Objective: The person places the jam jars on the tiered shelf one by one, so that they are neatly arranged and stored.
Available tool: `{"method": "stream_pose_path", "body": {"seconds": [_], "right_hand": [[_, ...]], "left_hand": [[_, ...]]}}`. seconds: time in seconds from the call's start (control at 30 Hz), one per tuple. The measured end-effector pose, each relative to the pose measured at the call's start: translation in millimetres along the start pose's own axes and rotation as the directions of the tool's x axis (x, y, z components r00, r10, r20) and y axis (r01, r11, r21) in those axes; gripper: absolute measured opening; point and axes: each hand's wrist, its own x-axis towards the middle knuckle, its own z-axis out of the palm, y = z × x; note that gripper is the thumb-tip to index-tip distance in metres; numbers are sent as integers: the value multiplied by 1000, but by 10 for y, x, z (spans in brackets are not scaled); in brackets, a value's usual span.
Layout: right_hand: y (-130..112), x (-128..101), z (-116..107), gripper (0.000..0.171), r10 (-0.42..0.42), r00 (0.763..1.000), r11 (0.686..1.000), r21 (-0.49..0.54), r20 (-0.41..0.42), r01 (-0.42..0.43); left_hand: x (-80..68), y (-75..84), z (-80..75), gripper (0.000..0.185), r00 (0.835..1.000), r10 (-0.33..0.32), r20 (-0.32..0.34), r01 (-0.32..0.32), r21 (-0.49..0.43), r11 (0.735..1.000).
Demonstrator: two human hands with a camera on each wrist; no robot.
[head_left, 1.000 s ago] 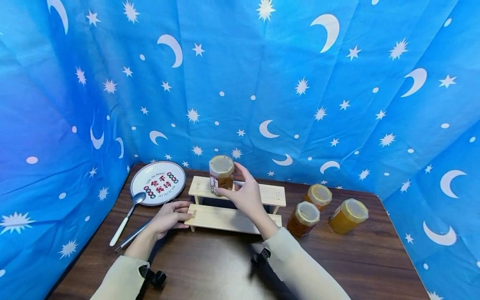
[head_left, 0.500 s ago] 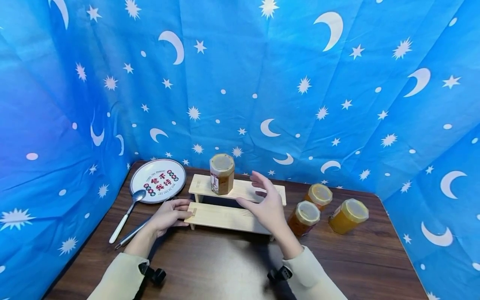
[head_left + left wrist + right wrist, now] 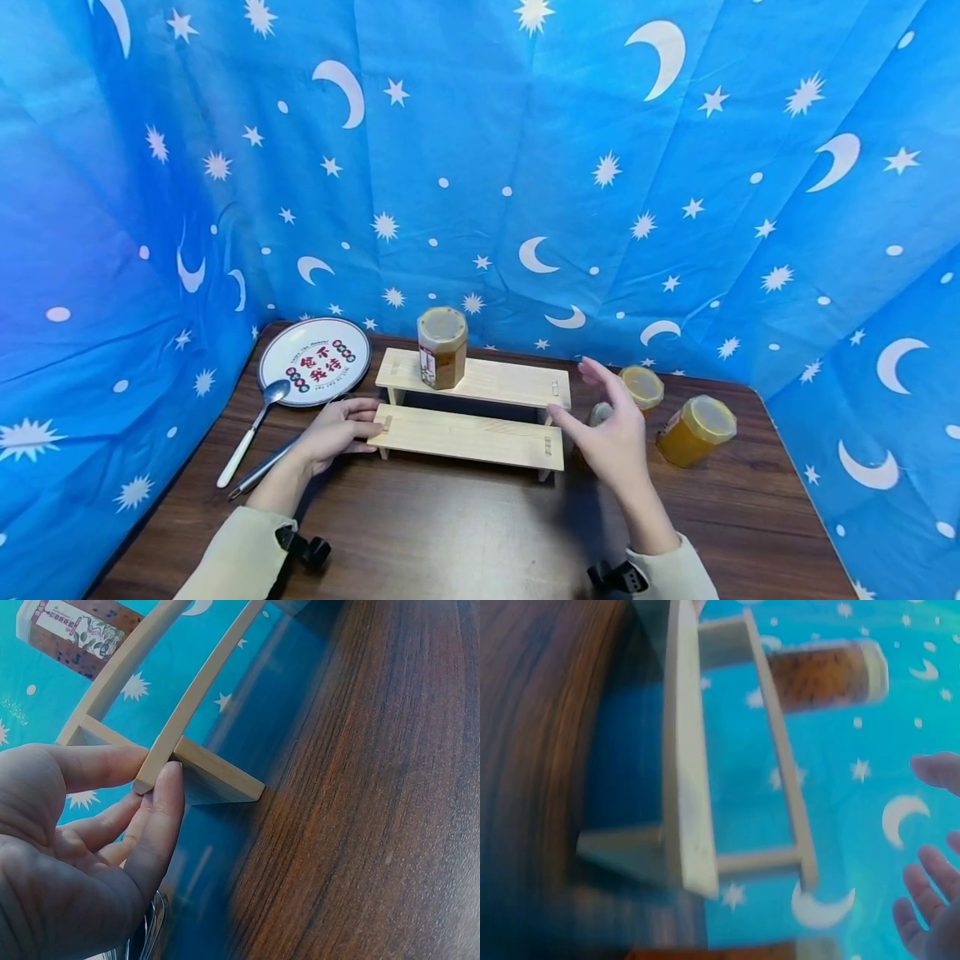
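Observation:
A two-tier wooden rack [image 3: 465, 437] stands at the middle of the table. On the left part of its upper shelf [image 3: 517, 382] a jam jar [image 3: 442, 354] stands upright, its label and dark-specked orange contents showing in the left wrist view. My left hand [image 3: 335, 435] pinches the left end of the lower shelf [image 3: 199, 694] between thumb and finger. Beyond the rack's right end, my right hand [image 3: 613, 433] is in the air with fingers spread, holding nothing. It partly hides a jar [image 3: 600, 413] behind it; whether it touches that jar I cannot tell.
Two more jars, an orange one [image 3: 642, 388] and a yellow one [image 3: 696, 432], stand at the right. At the left lie a printed plate [image 3: 351, 333], a white-handled spoon [image 3: 238, 457] on its rim, and another metal utensil [image 3: 264, 473]. A blue cloth [image 3: 480, 150] surrounds the table.
My right hand has let go of the jar on the upper shelf and moved right, towards the other jars. My left hand has stayed at the lower shelf's end.

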Motion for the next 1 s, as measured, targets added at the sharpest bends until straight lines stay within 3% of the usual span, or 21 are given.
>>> {"method": "stream_pose_path", "body": {"seconds": [0.33,0.47,0.67,1.0], "right_hand": [[476,-231,-245,75,79,988,994,-66,-136,-88],[633,-335,-262,80,154,976,985,-48,-154,-163],[817,-455,-230,88,300,949,954,7,-94,-300],[1024,-529,-166,92,430,902,903,-9,35,-430]], "left_hand": [[4,-18,17,61,1000,6,-8,-6,-17,1000],[15,-33,19,61,1000,11,-11,-11,-18,1000],[9,-23,14,62,1000,7,-18,-7,-13,1000],[-2,4,29,60,1000,-1,-23,1,-2,1000]]}}
